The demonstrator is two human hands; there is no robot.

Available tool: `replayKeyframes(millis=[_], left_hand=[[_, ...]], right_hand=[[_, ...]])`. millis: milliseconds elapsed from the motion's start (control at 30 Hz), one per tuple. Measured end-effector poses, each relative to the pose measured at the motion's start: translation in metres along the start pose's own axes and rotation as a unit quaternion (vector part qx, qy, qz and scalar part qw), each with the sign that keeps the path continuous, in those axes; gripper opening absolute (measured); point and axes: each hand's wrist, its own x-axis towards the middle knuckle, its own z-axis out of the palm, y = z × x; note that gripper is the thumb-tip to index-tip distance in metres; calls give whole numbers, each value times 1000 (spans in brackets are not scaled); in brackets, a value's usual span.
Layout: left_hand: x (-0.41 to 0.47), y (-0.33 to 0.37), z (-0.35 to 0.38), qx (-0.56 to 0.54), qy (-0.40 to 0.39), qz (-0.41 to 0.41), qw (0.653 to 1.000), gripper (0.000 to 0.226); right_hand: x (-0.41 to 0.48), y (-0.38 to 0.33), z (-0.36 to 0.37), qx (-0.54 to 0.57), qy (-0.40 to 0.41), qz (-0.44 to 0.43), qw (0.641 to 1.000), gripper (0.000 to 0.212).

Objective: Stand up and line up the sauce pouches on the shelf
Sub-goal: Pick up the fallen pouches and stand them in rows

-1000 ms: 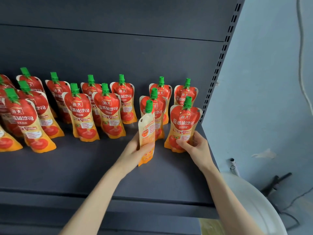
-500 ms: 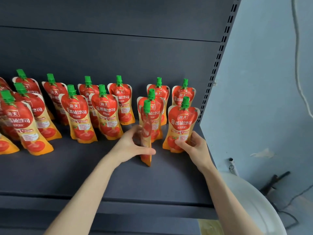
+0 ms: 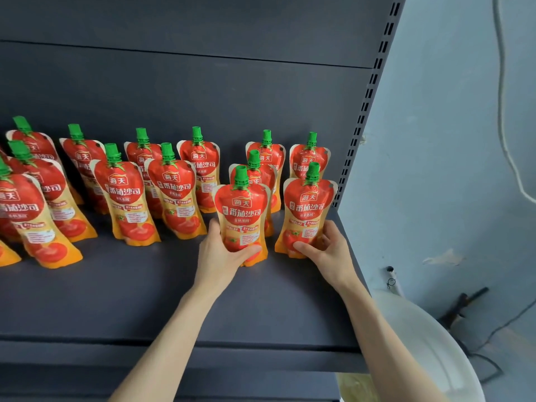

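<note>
- Shelf – dark grey, and sauce pouches with green caps stand on it from the left edge to the right end.
- Left hand grips the low part of the middle pouch, thumb across the front and fingers behind it. The pouch is upright with its label facing near; I cannot tell whether its base rests on the shelf.
- Right hand holds the bottom of the end pouch, thumb on the front and fingers curled round its right edge. This pouch is upright at the shelf's right end.
- The two held pouches sit side by side with a narrow gap between them.
- Other pouches stand behind and to the left, several leaning.
- Perforated upright and a pale wall with a cable lie to the right – white round object below.
</note>
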Motion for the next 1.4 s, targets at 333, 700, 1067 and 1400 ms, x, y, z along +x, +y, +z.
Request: replayKeyframes(millis=[333,700,1067,1400], left_hand=[[3,-9,-6,-47,-78,-35,995,68],[-1,-8,-5,-4,-13,1,1000,55],[0,-13,-7,-12,-50,-10,999,54],[0,-12,-5,-8,-45,-8,999,51]], right_hand=[[-2,-2,4,-83,3,-26,996,48],[0,-3,7,-111,0,-5,994,56],[-3,-6,5,-96,0,-12,995,54],[-2,-4,4,-103,11,3,995,52]])
